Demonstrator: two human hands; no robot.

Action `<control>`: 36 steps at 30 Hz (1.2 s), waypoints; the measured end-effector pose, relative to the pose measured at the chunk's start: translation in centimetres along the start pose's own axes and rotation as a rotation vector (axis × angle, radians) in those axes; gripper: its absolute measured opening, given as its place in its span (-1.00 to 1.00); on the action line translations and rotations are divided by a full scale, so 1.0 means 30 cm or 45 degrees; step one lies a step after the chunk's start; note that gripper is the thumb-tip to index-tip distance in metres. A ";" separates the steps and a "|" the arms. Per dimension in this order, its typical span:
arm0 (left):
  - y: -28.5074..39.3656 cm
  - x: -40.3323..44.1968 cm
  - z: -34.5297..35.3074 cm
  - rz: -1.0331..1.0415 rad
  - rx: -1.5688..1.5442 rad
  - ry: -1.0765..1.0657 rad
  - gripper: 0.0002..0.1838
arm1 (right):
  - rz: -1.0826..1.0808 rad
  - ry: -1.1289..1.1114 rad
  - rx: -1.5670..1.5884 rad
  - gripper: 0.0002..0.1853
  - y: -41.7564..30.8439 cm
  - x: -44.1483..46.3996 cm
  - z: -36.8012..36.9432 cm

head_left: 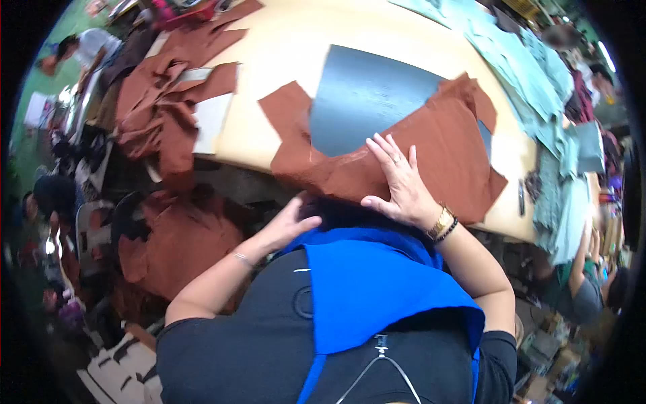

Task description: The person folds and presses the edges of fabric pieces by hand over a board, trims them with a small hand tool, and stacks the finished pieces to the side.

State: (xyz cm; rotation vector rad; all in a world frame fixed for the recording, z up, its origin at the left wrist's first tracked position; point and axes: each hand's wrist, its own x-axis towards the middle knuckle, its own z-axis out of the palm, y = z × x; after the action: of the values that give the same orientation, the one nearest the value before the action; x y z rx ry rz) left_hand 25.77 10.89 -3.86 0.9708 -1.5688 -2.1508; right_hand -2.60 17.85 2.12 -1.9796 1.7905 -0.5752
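right hand spread flat on brown cloth; left hand near, fingers parted; yellow crate, contents unclear.

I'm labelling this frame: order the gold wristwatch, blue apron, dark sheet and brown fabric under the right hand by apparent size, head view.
Brown fabric, blue apron: too alike to rank; the apron is nearer the camera
Dark sheet, partly covered
Gold wristwatch

Plain rust-brown cloth, dark blue-grey sheet.
I see a cream table, blue apron, black shirt, and mint-green fabric over there.
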 end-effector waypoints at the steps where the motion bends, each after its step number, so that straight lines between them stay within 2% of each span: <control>1: 0.001 0.013 0.013 0.072 -0.196 -0.019 -0.26 | 0.010 -0.016 0.167 0.01 -0.040 0.021 0.011; 3: -0.005 0.006 -0.022 -0.088 -0.074 0.040 -0.28 | -0.045 -0.062 0.552 -0.10 -0.105 0.054 0.009; 4: 0.005 -0.007 -0.026 0.010 -0.086 0.156 -0.27 | -0.064 -0.097 0.740 -0.15 -0.127 0.070 0.005; 5: 0.024 -0.031 -0.048 0.018 -0.096 0.245 -0.41 | -0.106 -0.031 0.754 -0.19 -0.127 0.087 -0.002; 7: 0.136 -0.069 -0.116 0.317 -0.010 0.550 -0.62 | -0.187 0.086 0.793 -0.27 -0.076 0.116 -0.032; 9: 0.146 -0.125 -0.323 0.352 -0.565 0.851 -0.67 | -0.143 0.216 0.558 -0.36 0.007 0.137 -0.077; 10: 0.245 -0.179 -0.389 0.392 -0.728 1.037 -0.66 | -0.097 0.254 0.422 -0.39 0.049 0.137 -0.101; 11: 0.288 -0.269 -0.526 0.462 -0.677 1.097 -0.63 | -0.055 0.296 0.283 -0.43 0.100 0.140 -0.119; 12: 0.291 -0.368 -0.718 0.600 -0.543 1.340 -0.60 | 0.006 0.330 0.206 -0.47 0.164 0.132 -0.116; 13: 0.394 -0.469 -0.757 0.639 -0.447 1.526 -0.55 | 0.071 0.368 0.125 -0.50 0.227 0.115 -0.106; 14: 0.401 -0.630 -0.959 0.760 -0.380 1.814 -0.57 | 0.045 0.376 0.016 -0.53 0.283 0.097 -0.098; 15: 0.488 -0.757 -0.990 0.876 -0.280 1.994 -0.58 | 0.020 0.390 -0.096 -0.56 0.326 0.080 -0.092; 16: 0.538 -0.925 -1.089 0.955 -0.200 2.172 -0.58 | 0.023 0.421 0.030 -0.60 0.347 0.069 -0.086; 17: 0.591 -1.122 -1.188 1.057 0.067 2.264 -0.52 | 0.058 0.435 0.094 -0.62 0.330 0.062 -0.089; 19: 0.710 -1.240 -1.046 0.623 1.108 3.130 -0.47 | 0.013 0.453 0.016 -0.62 0.325 0.060 -0.084; 22: 0.781 -1.221 -0.974 0.119 1.990 2.817 -0.46 | 0.017 0.452 0.021 -0.63 0.322 0.063 -0.082; 23: 0.787 -1.114 -0.902 -0.100 1.948 2.718 -0.49 | 0.016 0.447 0.008 -0.63 0.320 0.067 -0.079; 24: 0.734 -1.081 -0.953 -0.122 2.011 2.591 -0.53 | 0.020 0.446 -0.009 -0.64 0.319 0.069 -0.078; 25: 0.680 -0.998 -0.948 -0.326 2.091 2.524 -0.60 | 0.028 0.448 -0.029 -0.64 0.319 0.066 -0.081; 26: 0.582 -0.954 -1.006 -0.304 2.263 2.360 -0.64 | 0.024 0.443 -0.041 -0.64 0.316 0.064 -0.082; 27: 0.486 -0.863 -1.000 -0.502 2.237 2.211 -0.63 | 0.027 0.445 -0.060 -0.64 0.311 0.063 -0.084; 28: 0.337 -0.798 -1.055 -0.445 2.267 2.050 -0.64 | 0.009 0.458 -0.095 -0.63 0.311 0.061 -0.084; 29: 0.188 -0.707 -1.048 -0.372 2.015 1.889 -0.62 | 0.011 0.461 -0.089 -0.63 0.307 0.058 -0.083; 30: 0.040 -0.606 -1.016 -0.393 1.921 1.750 -0.52 | 0.021 0.460 -0.070 -0.63 0.294 0.058 -0.087; 31: -0.236 -0.578 -1.160 -0.268 1.435 1.343 -0.31 | 0.028 0.456 -0.050 -0.63 0.279 0.059 -0.093; 32: -0.472 -0.513 -1.226 -0.566 1.510 1.073 -0.09 | 0.012 0.474 -0.079 -0.63 0.264 0.059 -0.097; 33: -0.560 -0.462 -1.142 -0.652 1.116 0.856 -0.03 | 0.049 0.479 -0.089 -0.64 0.257 0.061 -0.093; 35: -0.565 -0.355 -0.924 -0.865 1.025 1.419 -0.07 | 0.029 0.484 -0.067 -0.64 0.254 0.059 -0.097; 36: -0.417 -0.300 -0.802 -0.769 0.850 1.663 -0.15 | -0.008 0.482 -0.106 -0.64 0.253 0.062 -0.104</control>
State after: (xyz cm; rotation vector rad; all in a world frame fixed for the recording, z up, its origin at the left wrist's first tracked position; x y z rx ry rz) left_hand 50.29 3.48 -16.51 2.5428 -1.2454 -0.5980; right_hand -10.43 15.21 0.56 -2.0355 2.0552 -0.9439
